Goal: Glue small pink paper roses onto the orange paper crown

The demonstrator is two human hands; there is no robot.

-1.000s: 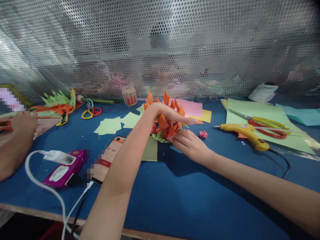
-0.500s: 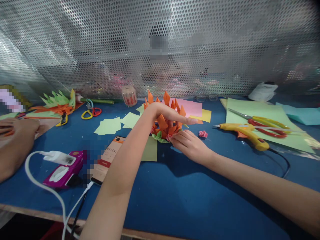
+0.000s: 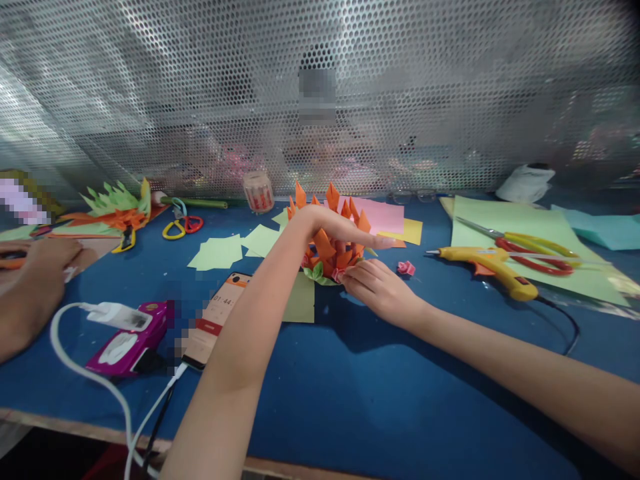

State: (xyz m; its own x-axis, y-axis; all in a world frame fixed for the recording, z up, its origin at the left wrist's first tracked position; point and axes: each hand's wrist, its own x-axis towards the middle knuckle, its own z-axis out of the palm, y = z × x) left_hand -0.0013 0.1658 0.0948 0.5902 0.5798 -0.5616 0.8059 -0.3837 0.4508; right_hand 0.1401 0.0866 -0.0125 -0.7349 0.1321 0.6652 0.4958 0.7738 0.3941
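Observation:
An orange origami piece [image 3: 324,248] with upright pointed tips stands on the blue table, with green paper leaves [image 3: 317,272] along its lower front. My left hand [image 3: 341,230] reaches over it from above, its index finger stretched to the right and its other fingers bent down into the folds, partly hidden. At the front right of the base, the fingertips of my right hand [image 3: 375,285] are pinched against a small pink paper rose [image 3: 339,275]. Another pink paper rose [image 3: 406,268] lies loose to the right of my hands.
To the right lie a yellow glue gun [image 3: 480,259], scissors [image 3: 543,250] and green paper sheets [image 3: 480,220]. On the left are a phone [image 3: 220,313], a purple power strip [image 3: 131,340] with cables, green paper squares [image 3: 217,252] and a co-worker's hand [image 3: 53,257]. A jar [image 3: 259,192] stands behind.
My two hands and the orange origami piece stay practically in place. The co-worker's hand at the left has shifted slightly.

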